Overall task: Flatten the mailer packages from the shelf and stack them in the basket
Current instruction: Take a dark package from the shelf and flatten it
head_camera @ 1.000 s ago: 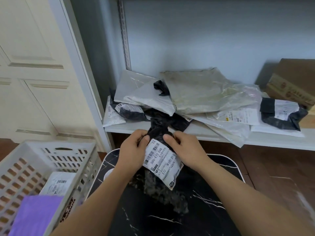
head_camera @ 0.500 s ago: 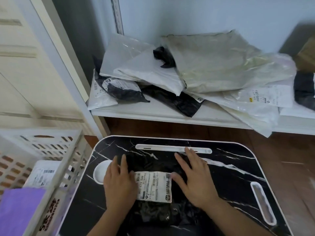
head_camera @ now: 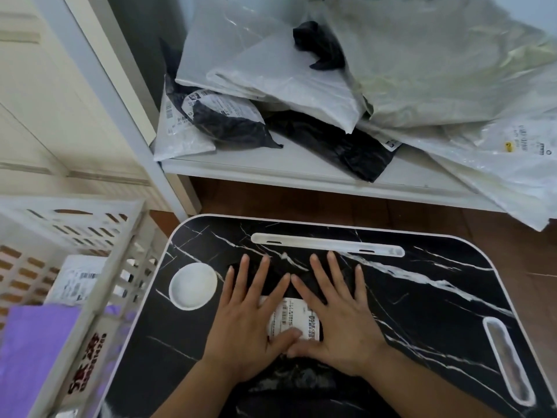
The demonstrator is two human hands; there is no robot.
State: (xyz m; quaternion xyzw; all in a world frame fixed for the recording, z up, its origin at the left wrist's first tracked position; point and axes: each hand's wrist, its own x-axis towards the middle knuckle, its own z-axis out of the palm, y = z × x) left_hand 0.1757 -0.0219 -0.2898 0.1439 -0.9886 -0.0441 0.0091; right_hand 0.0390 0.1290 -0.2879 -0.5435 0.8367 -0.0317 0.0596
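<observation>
Both your hands are flat, palms down, on the black mailer (head_camera: 304,285) lying on the tabletop (head_camera: 422,297), near centre. Left hand (head_camera: 250,324) covers the mailer's left side, fingers (head_camera: 262,276) spread and pointing far; right hand (head_camera: 340,321) covers the right side, fingers likewise spread. Thumbs meet at the near edge of the white label (head_camera: 294,319), which shows between the two hands. Nothing pinched, just pressing down. The mailer blends with the black marble pattern, so I can't tell its exact outline. White round recess (head_camera: 193,286) sits just left of your left hand; a long white slot (head_camera: 327,244) runs just beyond your fingertips. Basket (head_camera: 102,285) is left of the tabletop, touching or nearly so, with a purple mailer (head_camera: 36,357) and a white labelled one (head_camera: 78,279) inside. Shelf (head_camera: 271,167) on the far side holds the pile of mailers (head_camera: 376,86), grey, white and black, overlapping, some hanging over its near edge at right.
</observation>
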